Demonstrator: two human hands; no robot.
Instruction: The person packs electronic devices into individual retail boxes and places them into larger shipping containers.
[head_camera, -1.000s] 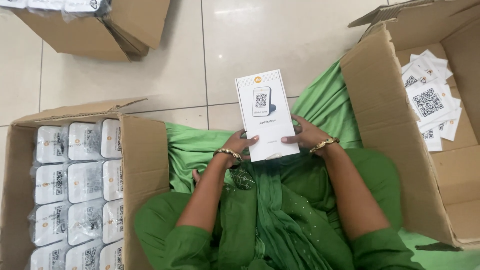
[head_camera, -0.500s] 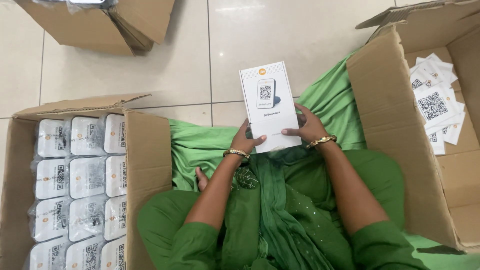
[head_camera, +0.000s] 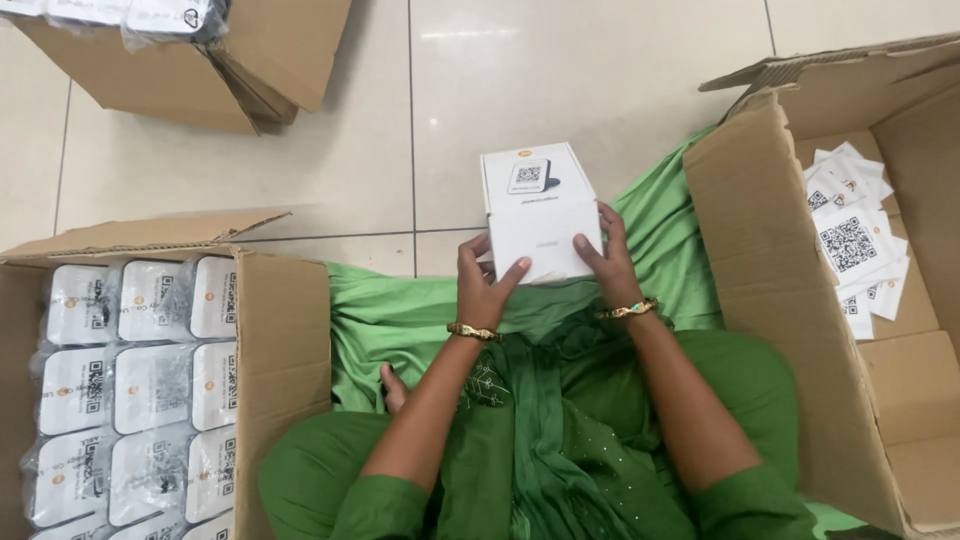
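I hold a small white carton (head_camera: 535, 215) in front of me over my green-clad lap, with a picture of a device on its far face. My left hand (head_camera: 483, 283) grips its near left corner, fingers up along the side. My right hand (head_camera: 605, 262) clasps its right side. The carton is tipped so that a plain white face points toward me. Both wrists wear gold bangles.
A big open cardboard box (head_camera: 285, 350) at my left is packed with several plastic-wrapped white devices (head_camera: 150, 385). Another open cardboard box (head_camera: 760, 260) at my right holds loose white printed cards (head_camera: 850, 245). A third cardboard box (head_camera: 190, 60) sits on the tiled floor at far left.
The white carton has been tipped away from me, so its picture face is now foreshortened and a plain face shows. Both hands shifted up along its sides.
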